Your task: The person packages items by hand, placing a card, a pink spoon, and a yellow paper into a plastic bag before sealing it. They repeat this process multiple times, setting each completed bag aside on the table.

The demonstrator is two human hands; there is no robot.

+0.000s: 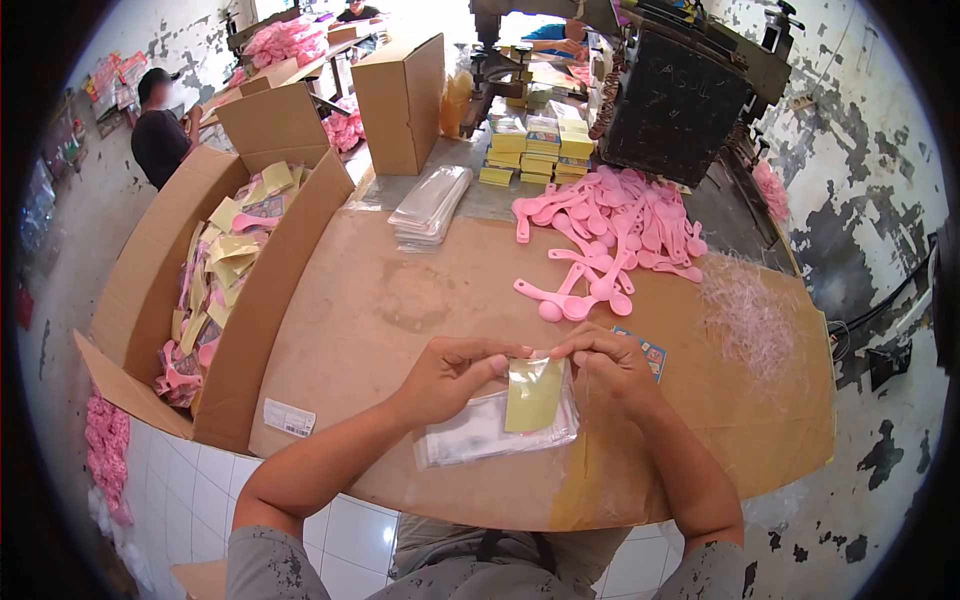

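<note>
My left hand (452,378) pinches the upper left edge of a small clear plastic bag with a yellow card (534,398) showing in it. At the upper right edge of that bag, my right hand (612,368) is closed with thumb and fingers together. Below the card lies a flat stack of clear plastic bags (485,432) on the cardboard-covered table. Partly hidden behind my right hand is a blue printed card (650,358). A heap of pink plastic spoons (615,225) lies just beyond my hands.
On the left stands an open carton (255,320) of packed spoons and cards. More clear bags (432,205) and stacked yellow cards (540,145) lie farther back, near a dark machine (675,105). Plastic strips (755,320) litter the right side. People are in the background.
</note>
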